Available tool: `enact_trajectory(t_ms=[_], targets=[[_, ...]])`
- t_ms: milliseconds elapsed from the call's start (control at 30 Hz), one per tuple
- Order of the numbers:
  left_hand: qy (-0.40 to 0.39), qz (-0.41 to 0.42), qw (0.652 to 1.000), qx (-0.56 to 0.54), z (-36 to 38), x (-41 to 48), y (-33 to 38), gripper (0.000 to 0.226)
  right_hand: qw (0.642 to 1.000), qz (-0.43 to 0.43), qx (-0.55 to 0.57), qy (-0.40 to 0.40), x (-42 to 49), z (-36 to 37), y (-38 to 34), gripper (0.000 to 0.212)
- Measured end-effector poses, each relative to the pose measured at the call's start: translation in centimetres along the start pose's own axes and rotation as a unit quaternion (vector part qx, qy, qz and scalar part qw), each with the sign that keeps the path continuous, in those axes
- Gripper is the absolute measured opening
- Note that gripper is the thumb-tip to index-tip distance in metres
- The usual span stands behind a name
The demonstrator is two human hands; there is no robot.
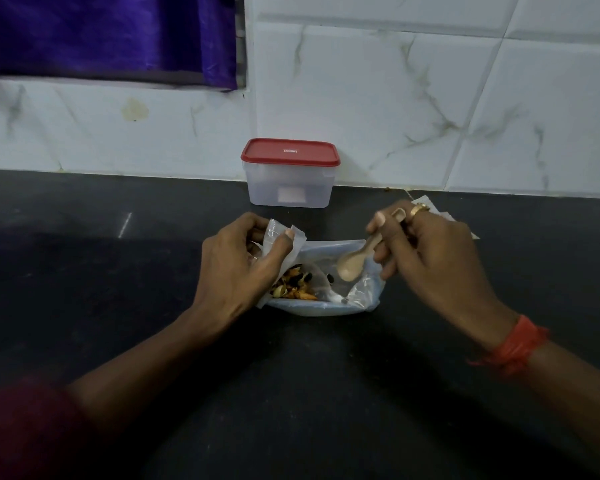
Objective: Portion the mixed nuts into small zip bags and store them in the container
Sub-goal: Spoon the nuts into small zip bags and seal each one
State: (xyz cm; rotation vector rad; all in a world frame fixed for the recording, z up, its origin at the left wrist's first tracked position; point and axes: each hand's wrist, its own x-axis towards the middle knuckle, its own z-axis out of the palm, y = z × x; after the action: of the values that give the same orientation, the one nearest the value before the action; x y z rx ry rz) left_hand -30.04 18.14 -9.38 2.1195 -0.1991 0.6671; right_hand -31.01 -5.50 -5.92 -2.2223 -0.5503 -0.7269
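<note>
A large clear plastic bag [357,292] lies on the black counter between my hands, with mixed nuts [293,284] heaped at its left side. My left hand [238,271] pinches a small clear zip bag [279,237] at the big bag's left edge. My right hand [430,251] grips a small wooden spoon [352,266] by its handle, the empty bowl hanging over the big bag. A clear container [288,188] with its red lid [290,152] on stands against the wall behind.
More clear bags [433,206] peek out behind my right hand. The black counter [84,265] runs wide to both sides and toward me. White tiled wall [430,98] rises behind, with a purple curtain [101,32] at upper left.
</note>
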Motion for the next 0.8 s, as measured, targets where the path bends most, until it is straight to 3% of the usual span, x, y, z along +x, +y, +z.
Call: enact_trajectory(t_ms=[67, 133, 200, 400, 567, 667, 800], targets=[[-0.004, 0.000, 1.000, -0.001, 0.0, 0.0, 0.0, 0.032, 0.988, -0.082, -0.130, 0.017, -0.6, 0.1, 0.7, 0.036], [-0.003, 0.003, 1.000, -0.002, 0.0, -0.1, 0.1, 0.031, 0.954, -0.179, -0.237, 0.033, -0.9, 0.3, 0.9, 0.034], [0.001, 0.008, 1.000, -0.006, 0.1, 0.0, 0.1, 0.032, 0.933, -0.231, -0.275, 0.034, -1.1, 0.8, 0.7, 0.028], [-0.010, 0.012, 1.000, -0.008, 0.1, 0.1, -0.2, 0.034, 0.966, -0.154, -0.199, 0.064, -0.9, 1.1, 0.7, 0.031], [-0.011, 0.023, 0.999, -0.031, 0.0, 0.0, 0.0, 0.029, 0.948, -0.189, -0.239, 0.089, -1.4, 1.1, 1.6, 0.025], [-0.013, 0.032, 0.999, -0.033, 0.0, -0.1, 0.0, 0.028, 0.981, -0.116, -0.143, 0.065, -1.3, 1.2, 1.7, 0.027], [-0.011, 0.039, 0.999, -0.034, 0.1, 0.0, -0.1, 0.027, 0.978, -0.113, -0.166, 0.055, -1.2, 1.4, 1.9, 0.024]])
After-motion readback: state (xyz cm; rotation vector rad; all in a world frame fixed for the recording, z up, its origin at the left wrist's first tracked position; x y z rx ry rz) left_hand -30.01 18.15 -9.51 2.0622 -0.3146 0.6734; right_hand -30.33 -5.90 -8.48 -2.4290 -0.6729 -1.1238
